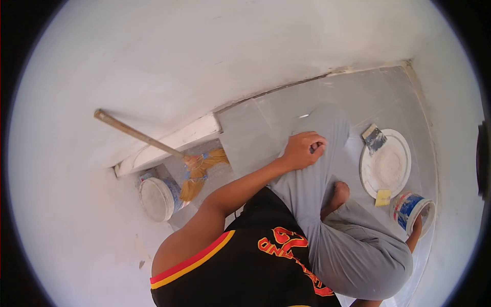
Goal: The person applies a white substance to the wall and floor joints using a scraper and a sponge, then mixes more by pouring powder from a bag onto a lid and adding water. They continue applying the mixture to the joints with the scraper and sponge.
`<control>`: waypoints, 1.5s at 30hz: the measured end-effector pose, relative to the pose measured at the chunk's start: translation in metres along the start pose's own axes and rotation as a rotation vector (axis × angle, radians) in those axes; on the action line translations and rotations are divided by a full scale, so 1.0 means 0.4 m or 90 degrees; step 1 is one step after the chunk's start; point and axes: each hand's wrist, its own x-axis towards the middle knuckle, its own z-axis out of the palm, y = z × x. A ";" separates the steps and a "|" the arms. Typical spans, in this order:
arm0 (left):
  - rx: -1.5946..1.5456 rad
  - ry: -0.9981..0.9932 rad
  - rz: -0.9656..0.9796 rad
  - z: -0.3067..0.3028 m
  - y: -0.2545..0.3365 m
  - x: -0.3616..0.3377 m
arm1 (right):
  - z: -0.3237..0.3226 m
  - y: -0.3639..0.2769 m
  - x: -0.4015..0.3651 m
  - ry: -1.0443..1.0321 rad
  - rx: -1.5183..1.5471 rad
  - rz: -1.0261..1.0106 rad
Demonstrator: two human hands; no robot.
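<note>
Tub [409, 209] sits at your far right, on the floor [266, 123] between your bent knee and the wall [153, 56]. Your right hand [416, 227] is the one on it, coming up from below to meet the near rim. Your left hand [303, 150] is well apart, across your leg. The tub is tipped, its axis leaning toward the wall, with the white mouth turned that way and the blue-and-red label toward you. Most of your right hand is hidden behind the knee, so you cannot tell whether it grips the rim or only touches it.

Going down in size, the broom [138, 135] leans against the wall at your left, its bristles above a lidded bucket [156, 198]. Just beyond the tub lies a round lid [396, 140] smeared with white paste. A scraper [374, 138] rests on its far edge and a yellow pad [382, 197] on its near edge, just beside the tub. Your left hand rests on your knee as a closed fist around a small dark thing [313, 149], too hidden to name.
</note>
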 end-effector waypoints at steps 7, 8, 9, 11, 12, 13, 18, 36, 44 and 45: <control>-0.013 -0.002 -0.010 0.006 0.005 -0.003 | -0.018 0.004 0.030 0.049 -0.058 -0.016; -0.013 -0.004 -0.007 0.006 0.004 -0.003 | -0.028 0.010 0.047 0.062 -0.070 -0.012; -0.013 -0.005 -0.006 0.006 0.004 -0.002 | -0.075 0.040 0.060 0.102 -0.096 0.000; -0.006 -0.007 -0.005 0.006 0.003 -0.002 | -0.148 0.081 0.078 0.172 -0.161 0.035; -0.007 -0.007 -0.003 0.006 0.003 -0.002 | -0.168 0.089 0.081 0.184 -0.181 0.050; -0.005 -0.010 -0.005 0.005 0.004 -0.001 | -0.178 0.099 0.077 0.192 -0.200 0.068; -0.042 -0.011 -0.038 -0.007 0.003 -0.008 | -0.152 0.131 0.062 0.165 -0.216 0.092; 0.591 -0.085 -0.276 -0.287 -0.454 -0.195 | -0.057 0.137 0.012 0.123 -0.192 0.091; 0.595 -0.097 -0.376 -0.310 -0.478 -0.240 | -0.044 0.131 -0.019 0.116 -0.187 0.094; 0.551 -0.105 -0.391 -0.313 -0.475 -0.228 | -0.039 0.130 -0.015 0.116 -0.179 0.093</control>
